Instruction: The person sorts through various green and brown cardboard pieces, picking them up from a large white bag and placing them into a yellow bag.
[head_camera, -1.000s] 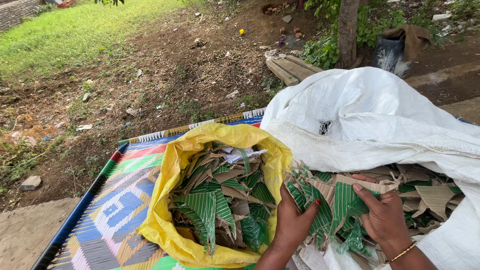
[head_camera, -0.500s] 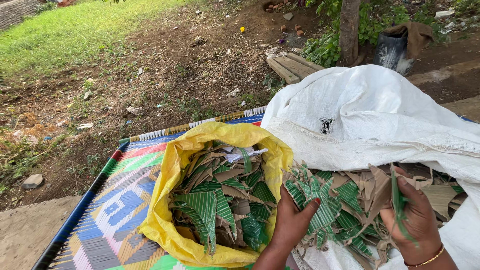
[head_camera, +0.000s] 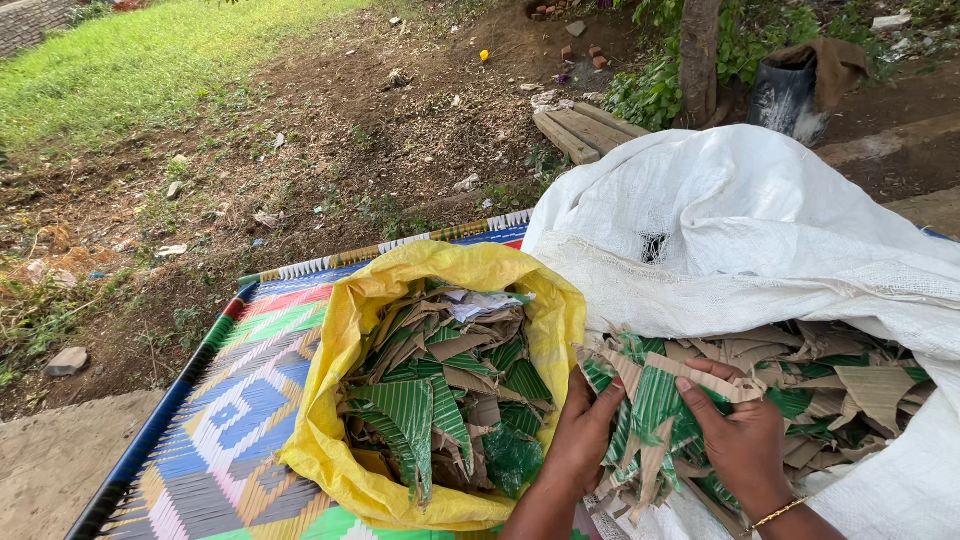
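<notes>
A: Quick, what have your hands got?

B: Your left hand (head_camera: 583, 435) and right hand (head_camera: 742, 435) bracket one bunch of green-striped and brown cardboard-backed paper offcuts (head_camera: 650, 415) at the mouth of the big white woven-plastic sack (head_camera: 760, 230). Left fingers are curled round the bunch's near side, right fingers are folded over the top w/ the thumb under a brown strip. So both are clamped on it, not spread.

A: Why held like that?

B: My read: the strips are loose, springy and tangled, so one hand alone would shed bits. Squeezing from 2 sides keeps the bunch together. It sits just beside the rim of the yellow plastic bag (head_camera: 350, 330), which stands open and already well filled w/ the same green and brown scraps (head_camera: 440, 400).

A: And the white sack?

B: It lies on its side, mouth toward you, top layer slumped over the pile, so the scraps inside are in easy reach.

A: Surface? Surroundings?

B: Both bags rest on a bright woven mat w/ blue, green, red and yellow geometric bands (head_camera: 230, 420). It's outdoors: bare littered dirt beyond, a grass patch (head_camera: 130, 70) top left, stacked wooden planks (head_camera: 580, 130), a tree trunk (head_camera: 698, 60) and a dark cloth-draped bin (head_camera: 790, 90) behind the sack.
</notes>
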